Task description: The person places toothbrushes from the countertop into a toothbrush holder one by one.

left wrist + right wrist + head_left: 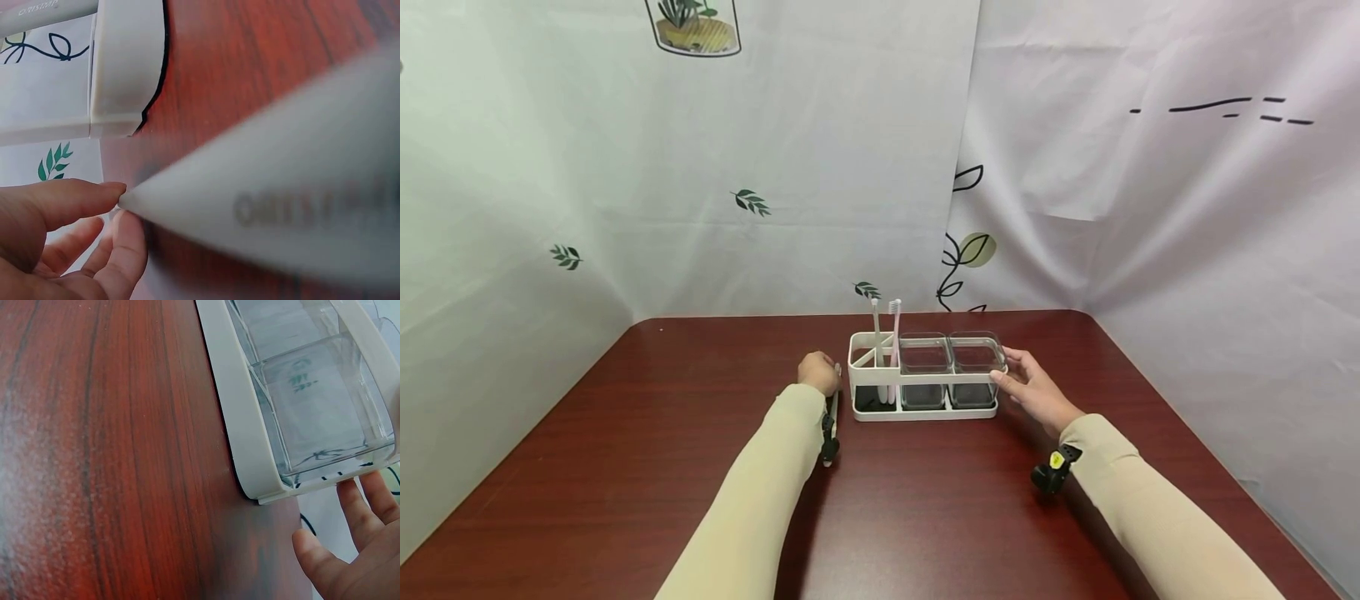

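A white toothbrush holder [925, 415] stands upright on the table. Two toothbrushes [895, 333] lean in its left compartment, and two clear cups [976, 358] fill the other slots. Left of it, my left hand [818, 372] pinches the end of another pale toothbrush [300, 181] between thumb and fingertips. The handle points back toward the wrist, its lettering blurred in the left wrist view. My right hand [1036, 392] holds the holder's right end, thumb at the front of the upper rail and fingers at the side. In the right wrist view, fingertips [350, 494] meet that end.
The dark red-brown wooden table [647, 467] extends around the holder. A pale curtain [820, 150] with printed leaves hangs behind the table and along its sides. Black wrist cameras [1051, 473] are strapped below both hands.
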`<action>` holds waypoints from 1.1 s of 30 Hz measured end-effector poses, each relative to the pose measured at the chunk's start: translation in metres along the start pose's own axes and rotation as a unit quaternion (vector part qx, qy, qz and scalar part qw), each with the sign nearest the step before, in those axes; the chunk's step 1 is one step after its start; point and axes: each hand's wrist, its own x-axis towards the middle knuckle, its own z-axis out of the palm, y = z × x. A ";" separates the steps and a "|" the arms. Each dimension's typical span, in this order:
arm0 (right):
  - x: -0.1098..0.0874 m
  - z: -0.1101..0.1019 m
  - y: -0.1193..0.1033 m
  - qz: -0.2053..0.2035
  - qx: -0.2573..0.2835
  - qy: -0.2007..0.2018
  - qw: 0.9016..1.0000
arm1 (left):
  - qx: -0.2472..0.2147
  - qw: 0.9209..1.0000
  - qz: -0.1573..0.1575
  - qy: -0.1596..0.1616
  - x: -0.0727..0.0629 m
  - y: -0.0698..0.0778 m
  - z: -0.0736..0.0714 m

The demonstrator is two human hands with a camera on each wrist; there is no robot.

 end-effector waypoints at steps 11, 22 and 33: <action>0.001 0.000 0.002 -0.004 0.005 0.000 1.000 | -0.053 0.998 -0.016 -0.024 0.009 -0.003 -0.005; 0.000 0.000 0.002 -0.007 0.005 -0.001 1.000 | -0.098 0.994 -0.032 -0.029 0.010 -0.004 -0.013; 0.000 0.000 0.002 -0.006 -0.002 0.000 1.000 | -0.149 0.988 -0.030 -0.036 0.008 0.000 -0.020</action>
